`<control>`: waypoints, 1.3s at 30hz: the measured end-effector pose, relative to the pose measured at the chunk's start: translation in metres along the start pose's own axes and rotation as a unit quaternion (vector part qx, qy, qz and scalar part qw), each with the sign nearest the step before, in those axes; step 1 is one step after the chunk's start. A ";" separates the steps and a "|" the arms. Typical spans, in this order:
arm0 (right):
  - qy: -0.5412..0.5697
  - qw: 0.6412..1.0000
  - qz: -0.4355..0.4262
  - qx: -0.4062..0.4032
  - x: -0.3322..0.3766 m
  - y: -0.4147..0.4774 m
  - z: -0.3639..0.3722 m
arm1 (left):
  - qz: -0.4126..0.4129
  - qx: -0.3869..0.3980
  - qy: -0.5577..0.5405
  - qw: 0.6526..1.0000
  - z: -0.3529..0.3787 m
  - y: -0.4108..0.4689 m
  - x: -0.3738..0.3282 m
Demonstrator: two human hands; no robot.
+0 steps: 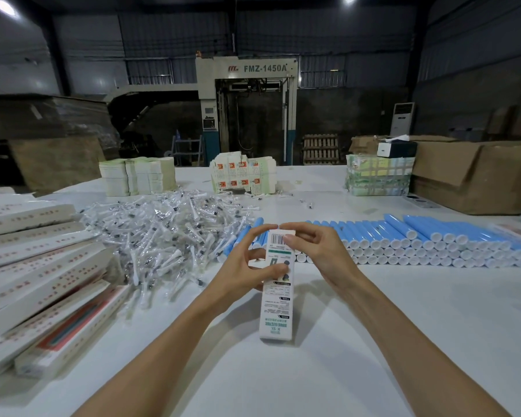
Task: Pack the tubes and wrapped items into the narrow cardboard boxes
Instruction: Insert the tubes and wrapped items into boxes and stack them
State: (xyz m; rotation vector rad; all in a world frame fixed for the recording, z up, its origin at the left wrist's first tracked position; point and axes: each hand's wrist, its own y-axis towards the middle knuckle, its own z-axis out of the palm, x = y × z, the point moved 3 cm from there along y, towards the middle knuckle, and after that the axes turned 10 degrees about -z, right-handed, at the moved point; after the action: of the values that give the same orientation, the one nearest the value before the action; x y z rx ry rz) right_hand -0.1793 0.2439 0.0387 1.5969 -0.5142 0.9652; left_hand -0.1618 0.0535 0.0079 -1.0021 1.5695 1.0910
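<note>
Both left hand and right hand pinch the narrow box near 12 o'clock; likely light and crushable, so hold edges.

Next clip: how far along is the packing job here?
Done: a stack of closed boxes lies at the left, contents unseen. In hand: the left hand and right hand hold one narrow box, fingers at its far end, probably closing it. Left: a big pile of wrapped items and long rows of blue tubes lie loose on the table, so most seems ahead.
</note>
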 end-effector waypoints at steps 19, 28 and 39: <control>-0.027 0.997 -0.035 -0.063 -0.009 0.000 0.003 | 0.009 0.000 -0.009 1.000 0.004 0.000 0.003; 0.135 0.980 0.137 -0.053 -0.029 -0.010 0.019 | 0.016 -0.046 -0.082 0.995 0.004 0.005 0.012; 0.113 0.970 0.204 0.065 -0.015 -0.032 0.023 | 0.053 -0.092 -0.057 0.993 -0.007 0.007 0.011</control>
State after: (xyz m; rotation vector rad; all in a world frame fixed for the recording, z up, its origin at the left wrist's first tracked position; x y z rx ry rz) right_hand -0.1565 0.2276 0.0070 1.4978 -0.6452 1.4979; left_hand -0.1720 0.0478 -0.0004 -0.9669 1.4641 1.3628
